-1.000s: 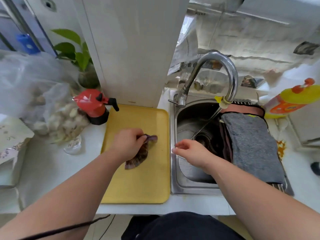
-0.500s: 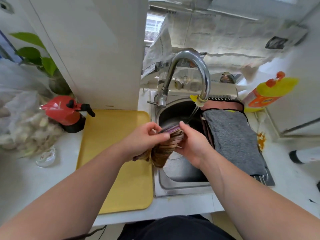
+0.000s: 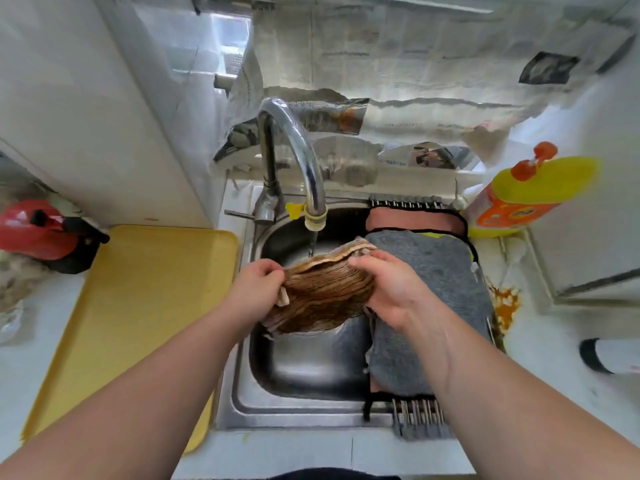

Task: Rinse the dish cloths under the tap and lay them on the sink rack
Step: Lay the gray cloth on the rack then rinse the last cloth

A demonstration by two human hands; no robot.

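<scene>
A brown striped dish cloth (image 3: 323, 292) is stretched between my two hands over the steel sink (image 3: 311, 368). My left hand (image 3: 256, 289) grips its left edge and my right hand (image 3: 388, 289) grips its right edge. Water runs from the chrome tap (image 3: 301, 157) onto the cloth's far edge. On the sink rack (image 3: 419, 415) at the right lie a grey cloth (image 3: 436, 306) and, under it at the back, a pink cloth (image 3: 412, 220) with black trim.
A yellow tray (image 3: 138, 306) lies left of the sink, with a red spray bottle (image 3: 38, 233) behind it. A yellow and orange detergent bottle (image 3: 519, 199) stands at the back right. An orange stain (image 3: 504, 303) marks the counter right of the rack.
My left hand lifted the brown cloth off the yellow tray and carried it right over the sink. My right hand took its other edge, and both spread it under the running tap.
</scene>
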